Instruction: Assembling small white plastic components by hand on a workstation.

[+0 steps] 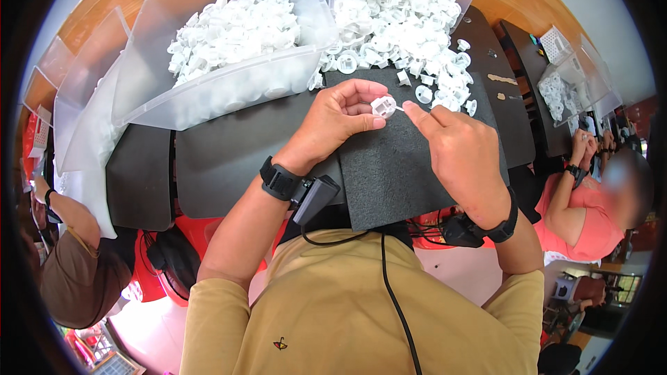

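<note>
Between the thumb and fingers of my left hand (pixel 340 114) is a small white plastic part (pixel 383 105), round with a square opening facing up. My right hand (pixel 462 149) is closed, its index finger stretched toward that part. From under this fingertip a thin, pale tool tip (pixel 399 108) reaches to the part's edge; the rest of the tool is hidden in the fist, so its kind does not show. Both hands are above a dark grey foam mat (pixel 396 173). Just beyond them lies a heap of loose white plastic parts (pixel 392 14).
A clear plastic bin (pixel 201 107) full of similar white parts stands at the back left. Loose parts spill onto the dark table (pixel 243 160) at the mat's far edge. Co-workers sit at left (pixel 83 264) and right (pixel 577 208). A black cable (pixel 389 285) hangs down my front.
</note>
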A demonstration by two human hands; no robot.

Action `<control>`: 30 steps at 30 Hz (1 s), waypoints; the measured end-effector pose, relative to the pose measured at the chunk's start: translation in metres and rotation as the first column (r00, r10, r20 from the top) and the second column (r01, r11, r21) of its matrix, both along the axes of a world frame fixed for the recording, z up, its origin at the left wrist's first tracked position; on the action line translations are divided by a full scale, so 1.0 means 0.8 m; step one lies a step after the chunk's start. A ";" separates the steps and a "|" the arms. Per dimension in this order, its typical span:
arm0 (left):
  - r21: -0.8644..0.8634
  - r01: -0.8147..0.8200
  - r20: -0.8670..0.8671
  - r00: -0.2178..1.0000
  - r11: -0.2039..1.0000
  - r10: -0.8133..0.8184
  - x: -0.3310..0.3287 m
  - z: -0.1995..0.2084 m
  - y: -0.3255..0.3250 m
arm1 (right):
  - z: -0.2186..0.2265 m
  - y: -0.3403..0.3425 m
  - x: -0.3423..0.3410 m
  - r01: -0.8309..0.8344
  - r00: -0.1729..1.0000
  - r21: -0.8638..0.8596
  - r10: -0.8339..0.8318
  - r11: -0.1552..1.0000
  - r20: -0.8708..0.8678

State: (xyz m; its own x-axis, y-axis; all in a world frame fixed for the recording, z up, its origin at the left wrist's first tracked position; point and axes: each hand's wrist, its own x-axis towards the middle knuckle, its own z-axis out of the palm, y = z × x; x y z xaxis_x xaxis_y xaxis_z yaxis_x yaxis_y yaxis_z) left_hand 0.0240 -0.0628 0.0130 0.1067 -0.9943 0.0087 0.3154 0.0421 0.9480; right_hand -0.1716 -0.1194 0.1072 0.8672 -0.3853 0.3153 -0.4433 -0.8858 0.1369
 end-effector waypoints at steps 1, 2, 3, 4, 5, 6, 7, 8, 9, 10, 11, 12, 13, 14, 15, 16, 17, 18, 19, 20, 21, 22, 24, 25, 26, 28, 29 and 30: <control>-0.001 0.022 -0.050 0.999 1.000 -0.022 0.000 0.002 0.001 | 0.002 -0.001 0.000 -0.010 1.000 -0.009 0.010 1.000 0.015; -0.003 0.043 -0.100 0.994 0.999 -0.044 -0.001 0.003 0.002 | 0.006 0.000 0.001 -0.012 1.000 -0.009 0.012 1.000 0.014; -0.003 0.044 -0.102 0.994 0.999 -0.044 -0.001 0.005 0.002 | 0.011 0.001 0.001 0.002 0.999 0.047 -0.005 0.999 0.054; -0.009 0.059 -0.111 0.992 0.998 -0.060 -0.002 0.006 0.003 | 0.013 0.002 0.001 0.014 0.995 0.104 -0.023 0.995 0.092; -0.015 0.074 -0.120 0.990 0.997 -0.075 -0.003 0.007 0.003 | 0.012 0.000 0.001 0.014 0.996 0.103 -0.023 0.995 0.090; -0.015 0.073 -0.122 0.990 0.997 -0.074 -0.003 0.007 0.004 | 0.008 -0.002 0.002 -0.008 0.983 0.204 -0.029 0.979 0.180; -0.023 0.080 -0.130 0.988 0.997 -0.082 -0.004 0.006 0.004 | 0.003 -0.005 0.004 -0.040 0.963 0.301 -0.044 0.953 0.268; -0.031 0.087 -0.137 0.986 0.996 -0.090 -0.004 0.006 0.005 | -0.004 -0.008 0.005 -0.041 0.963 0.301 -0.043 0.953 0.265; -0.031 0.084 -0.139 0.986 0.996 -0.088 -0.004 0.006 0.005 | -0.011 -0.012 0.007 -0.088 0.941 0.388 -0.051 0.917 0.334; -0.036 0.086 -0.152 0.984 0.996 -0.091 -0.005 0.007 0.005 | -0.015 -0.014 0.008 -0.141 0.914 0.468 -0.067 0.872 0.400; -0.041 0.088 -0.165 0.982 0.995 -0.094 -0.005 0.007 0.006 | -0.015 -0.013 0.008 -0.143 0.915 0.469 -0.064 0.872 0.398; -0.041 0.086 -0.168 0.982 0.995 -0.091 -0.005 0.009 0.006 | -0.015 -0.012 0.006 -0.138 0.919 0.445 -0.054 0.885 0.391; -0.013 0.096 -0.159 0.983 0.995 -0.097 -0.005 0.010 0.005 | -0.015 -0.011 0.005 -0.132 0.922 0.420 -0.044 0.898 0.384; 0.015 0.106 -0.150 0.983 0.994 -0.103 -0.004 0.012 0.005 | -0.013 -0.009 0.004 -0.133 0.924 0.419 -0.041 0.898 0.381; 0.016 0.102 -0.152 0.983 0.995 -0.099 -0.005 0.013 0.006 | -0.008 -0.007 0.002 -0.098 0.942 0.371 -0.034 0.923 0.334; 0.013 0.087 -0.156 0.984 0.996 -0.084 -0.006 0.013 0.006 | -0.006 -0.006 0.001 -0.065 0.958 0.319 -0.030 0.946 0.285; 0.011 0.071 -0.161 0.985 0.997 -0.069 -0.007 0.013 0.007 | -0.005 -0.005 0.000 -0.067 0.959 0.319 -0.027 0.945 0.283; 0.009 0.071 -0.162 0.984 0.997 -0.069 -0.007 0.012 0.006 | -0.004 -0.005 0.000 -0.040 0.970 0.259 -0.025 0.965 0.242; 0.011 0.076 -0.154 0.985 0.997 -0.074 -0.006 0.011 0.006 | -0.003 -0.003 -0.001 -0.014 0.979 0.196 -0.026 0.980 0.201; 0.013 0.082 -0.146 0.986 0.997 -0.079 -0.006 0.011 0.005 | 0.000 -0.001 -0.002 -0.013 0.979 0.194 -0.026 0.981 0.200; 0.013 0.080 -0.147 0.986 0.997 -0.077 -0.006 0.011 0.005 | 0.004 0.002 -0.003 0.005 0.989 0.144 -0.026 0.990 0.142; 0.015 0.082 -0.136 0.988 0.997 -0.079 -0.006 0.011 0.005 | 0.007 0.005 -0.003 0.022 0.996 0.093 -0.030 0.995 0.084; 0.017 0.084 -0.125 0.989 0.996 -0.081 -0.005 0.010 0.005 | 0.011 0.011 -0.003 0.021 0.998 0.059 -0.024 0.998 0.056; 0.025 0.078 -0.095 0.993 0.997 -0.075 -0.005 0.009 0.006 | 0.012 0.012 -0.003 0.020 0.999 0.025 -0.021 0.999 0.029; 0.033 0.071 -0.066 0.995 0.997 -0.068 -0.005 0.007 0.006 | 0.012 0.013 -0.002 0.019 0.999 0.024 -0.020 1.000 0.029; 0.024 0.069 -0.054 0.996 0.997 -0.067 -0.006 0.008 0.005 | 0.010 0.012 -0.002 0.006 1.000 -0.033 -0.006 0.999 -0.002; 0.016 0.064 -0.042 0.997 0.998 -0.063 -0.007 0.008 0.005 | 0.009 0.013 -0.002 0.008 1.000 -0.034 -0.008 0.999 -0.002; 0.016 0.064 -0.042 0.997 0.998 -0.063 -0.007 0.007 0.005 | 0.008 0.013 0.000 0.004 1.000 -0.038 -0.005 0.999 -0.023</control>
